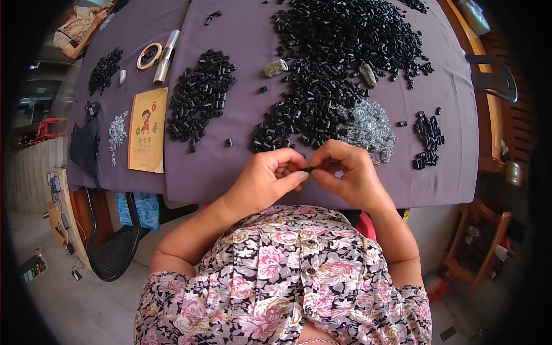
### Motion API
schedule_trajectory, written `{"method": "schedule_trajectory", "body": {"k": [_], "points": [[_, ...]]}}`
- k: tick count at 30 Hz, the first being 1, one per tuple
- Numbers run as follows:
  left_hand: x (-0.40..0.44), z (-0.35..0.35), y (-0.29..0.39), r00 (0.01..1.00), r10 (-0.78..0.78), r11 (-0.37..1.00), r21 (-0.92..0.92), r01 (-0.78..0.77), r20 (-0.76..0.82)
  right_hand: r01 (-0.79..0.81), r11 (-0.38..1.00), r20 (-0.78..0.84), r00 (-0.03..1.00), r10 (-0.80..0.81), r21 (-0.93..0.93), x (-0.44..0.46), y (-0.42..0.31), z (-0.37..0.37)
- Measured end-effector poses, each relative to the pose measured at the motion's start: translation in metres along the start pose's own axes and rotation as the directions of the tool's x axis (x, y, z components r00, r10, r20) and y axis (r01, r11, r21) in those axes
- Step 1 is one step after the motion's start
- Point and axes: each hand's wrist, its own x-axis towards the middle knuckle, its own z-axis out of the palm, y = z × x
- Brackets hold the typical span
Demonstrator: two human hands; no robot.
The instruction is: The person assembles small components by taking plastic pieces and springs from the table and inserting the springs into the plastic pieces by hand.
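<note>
My left hand (270, 177) and my right hand (348, 172) meet at the table's near edge. Both are closed in a pinch, fingertips almost touching, on a small black plastic piece (309, 170). Most of that piece is hidden by the fingers. Just beyond the hands spreads a large heap of short black plastic tubes (345, 46). A pile of small silvery springs (369, 131) lies against its near right side, close to my right hand. Left of the heap is a smaller pile of black pieces (201, 98).
A grey cloth covers the table (230, 172). On the left are a booklet (147, 131), a tape roll (149, 56), a shiny roll (167, 56) and small clear pieces (118, 135). Two stones (276, 68) lie by the heap. Another person (80, 29) sits at the far left.
</note>
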Motion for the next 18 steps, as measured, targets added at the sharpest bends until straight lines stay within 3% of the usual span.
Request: {"method": "schedule_trajectory", "body": {"k": [2, 5, 8, 18], "points": [[-0.002, 0.003, 0.001, 0.999, 0.038, 0.988, 0.152, -0.034, -0.023, -0.057, 0.995, -0.022, 0.998, 0.059, 0.085, -0.001, 0.003, 0.003], [-0.002, 0.003, -0.002, 0.997, 0.061, 0.989, 0.137, -0.055, -0.038, -0.075, 0.995, -0.035, 0.996, 0.078, 0.066, -0.001, 0.004, 0.004], [0.000, 0.002, -0.006, 0.998, 0.045, 0.999, 0.009, -0.045, -0.036, -0.019, 1.000, -0.056, 0.998, 0.021, 0.023, -0.001, 0.003, 0.006], [0.000, 0.008, -0.001, 0.997, 0.060, 0.997, -0.047, -0.063, -0.054, 0.048, 0.996, -0.080, 0.995, -0.054, -0.072, 0.002, -0.009, 0.004]]}}
